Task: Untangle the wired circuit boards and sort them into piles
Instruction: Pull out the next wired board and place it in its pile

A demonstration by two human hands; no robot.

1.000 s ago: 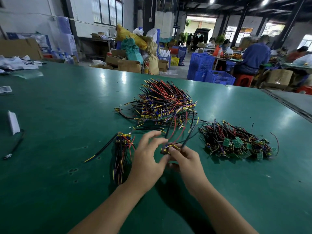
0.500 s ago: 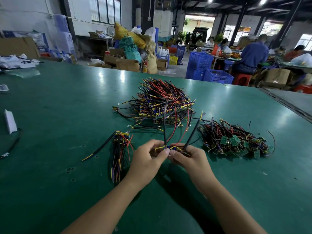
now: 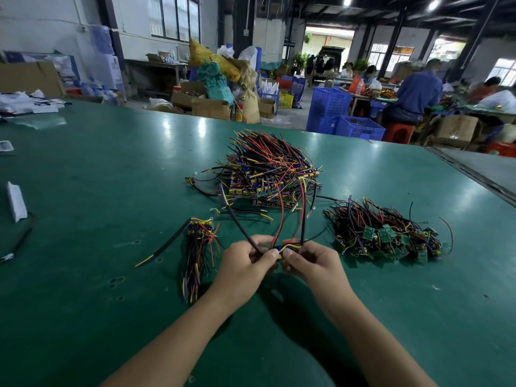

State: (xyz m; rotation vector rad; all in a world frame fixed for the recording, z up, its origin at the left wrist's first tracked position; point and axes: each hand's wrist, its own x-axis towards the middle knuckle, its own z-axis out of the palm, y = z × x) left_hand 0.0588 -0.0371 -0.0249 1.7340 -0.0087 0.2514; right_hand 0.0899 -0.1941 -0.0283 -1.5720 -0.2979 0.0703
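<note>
A: Head view: why are both hands meeting there?

B: The left hand (image 3: pixel 245 265) and right hand (image 3: pixel 312 261) are pinching one wired board (image 3: pixel 282 249) closed-fingered above the green table (image 3: pixel 97 191), lifting its wires clear of the tangled heap (image 3: pixel 268 171), between two sorted piles.

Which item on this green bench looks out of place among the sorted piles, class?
A single black cable with a yellow tip lies slanted by itself, left of the small neat bundle, belonging to no pile. A few loose wires also stray from the big pile. Both hands, left hand and right hand, hold one wired board.
</note>
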